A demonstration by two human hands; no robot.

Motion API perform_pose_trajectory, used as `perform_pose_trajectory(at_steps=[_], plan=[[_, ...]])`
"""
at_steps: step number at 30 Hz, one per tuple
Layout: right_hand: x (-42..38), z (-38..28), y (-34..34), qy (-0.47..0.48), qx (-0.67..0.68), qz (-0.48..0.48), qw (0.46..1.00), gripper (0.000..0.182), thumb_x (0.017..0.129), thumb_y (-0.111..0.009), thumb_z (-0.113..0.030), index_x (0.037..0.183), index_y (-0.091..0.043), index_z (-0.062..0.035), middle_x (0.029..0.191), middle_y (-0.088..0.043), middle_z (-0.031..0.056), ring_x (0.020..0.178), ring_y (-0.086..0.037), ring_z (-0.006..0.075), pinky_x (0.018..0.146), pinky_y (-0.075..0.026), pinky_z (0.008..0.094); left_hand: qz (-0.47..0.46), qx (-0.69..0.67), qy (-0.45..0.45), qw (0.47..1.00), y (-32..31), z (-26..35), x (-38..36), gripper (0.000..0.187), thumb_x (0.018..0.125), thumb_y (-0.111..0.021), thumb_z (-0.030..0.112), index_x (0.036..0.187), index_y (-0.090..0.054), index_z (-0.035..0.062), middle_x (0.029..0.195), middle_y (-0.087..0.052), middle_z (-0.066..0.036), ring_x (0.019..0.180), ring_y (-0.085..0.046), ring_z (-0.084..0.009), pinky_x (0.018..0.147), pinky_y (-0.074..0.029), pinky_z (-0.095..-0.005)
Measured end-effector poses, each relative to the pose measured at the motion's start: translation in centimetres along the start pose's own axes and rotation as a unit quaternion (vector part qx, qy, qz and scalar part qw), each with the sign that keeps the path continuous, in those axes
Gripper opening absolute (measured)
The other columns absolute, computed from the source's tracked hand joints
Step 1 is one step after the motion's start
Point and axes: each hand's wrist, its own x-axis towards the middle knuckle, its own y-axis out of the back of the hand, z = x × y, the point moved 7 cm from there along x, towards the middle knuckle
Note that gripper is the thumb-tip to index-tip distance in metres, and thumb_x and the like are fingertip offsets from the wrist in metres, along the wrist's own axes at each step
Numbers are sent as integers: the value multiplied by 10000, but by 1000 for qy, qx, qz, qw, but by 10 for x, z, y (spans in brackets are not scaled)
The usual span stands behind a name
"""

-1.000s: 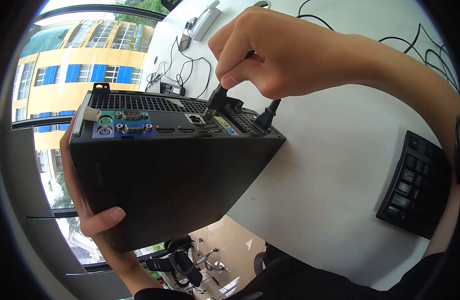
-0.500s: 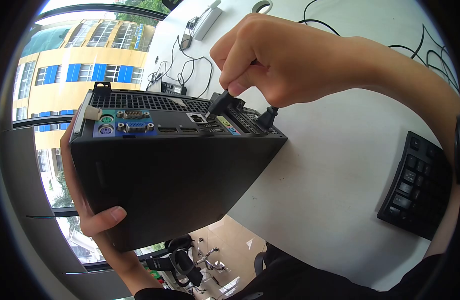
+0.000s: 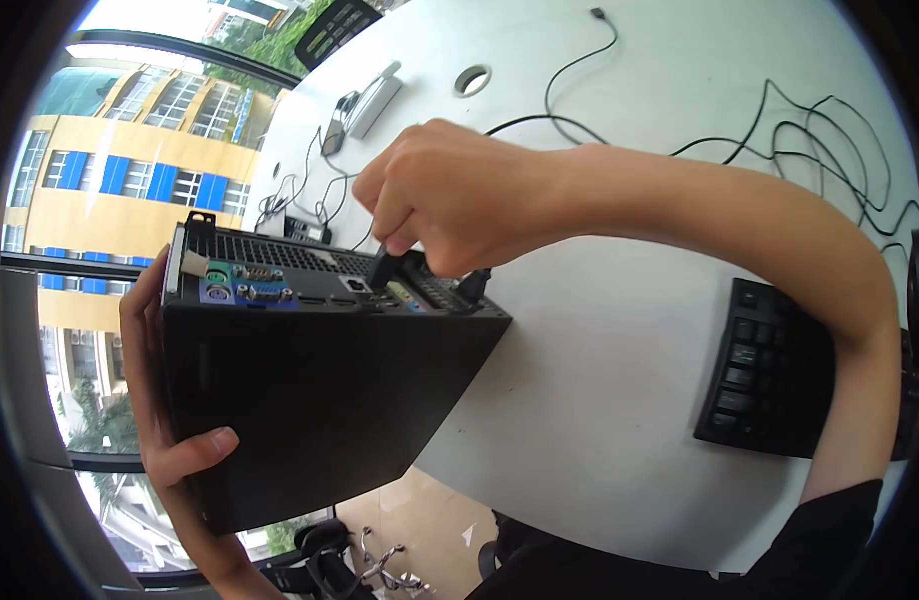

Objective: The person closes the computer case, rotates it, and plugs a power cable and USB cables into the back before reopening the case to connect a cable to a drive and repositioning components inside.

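A black computer case [image 3: 310, 400] stands tilted at the table's edge, its port side facing up. My left hand [image 3: 185, 450] is wrapped round the case's left side, thumb on the broad black face. Above the ports, my right hand [image 3: 445, 195] pinches a black plug [image 3: 385, 268], which touches the port panel beside the network socket [image 3: 354, 284]. Whether the plug is seated cannot be seen. Farther right on the panel is another black plug [image 3: 474, 286]. Blue and green round ports [image 3: 218, 283] lie near the left end.
A black keyboard [image 3: 770, 375] lies on the white table [image 3: 580, 400] at the right. Loose black cables [image 3: 810, 150], a tape roll [image 3: 473, 81] and a white power strip [image 3: 376, 105] lie farther back. Below the edge is a wheeled chair [image 3: 380, 565].
The view has shifted, so the case, keyboard and right hand appear farther left. More cable and table show at the back. Both hands keep their grips.
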Motion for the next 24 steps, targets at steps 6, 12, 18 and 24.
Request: perform_pose_trajectory(at_steps=[6, 12, 18, 24], plan=[[-6, 15, 10, -7, 87, -50, 995, 130, 954, -703, -72, 967, -821, -21, 883, -738, 111, 849, -690, 288, 770, -522, 402, -85, -19, -19, 996, 8, -4, 8, 1291, 436, -731, 415, 1601, -356, 6, 1389, -554, -233, 1262, -605, -368, 1101, -480, -471], [-37, 141, 134, -400, -344, 108, 842, 478, 1008, -620, -481, 1054, -762, -27, 1012, -774, 174, 962, -763, 347, 866, -601, 461, -138, -7, -46, 989, 16, -6, 12, 1291, 446, -730, 381, 1618, -332, 12, 1403, -536, -241, 1261, -597, -381, 1087, -466, -486], [-108, 205, 157, -565, -251, 104, 779, 371, 920, -789, -313, 825, -682, 29, 790, -737, 156, 631, -720, 250, 629, -610, 383, -140, 9, -55, 989, 22, -9, 15, 1317, 404, -724, 372, 1621, -356, 30, 1401, -532, -240, 1293, -570, -402, 1135, -419, -498], [-109, 220, 150, -605, -241, 128, 748, 167, 850, -757, -128, 943, -723, 7, 898, -762, 141, 662, -727, 224, 654, -613, 363, -149, -5, -61, 987, 19, -6, 12, 1306, 408, -723, 360, 1620, -362, 29, 1390, -544, -237, 1294, -569, -401, 1135, -419, -500]])
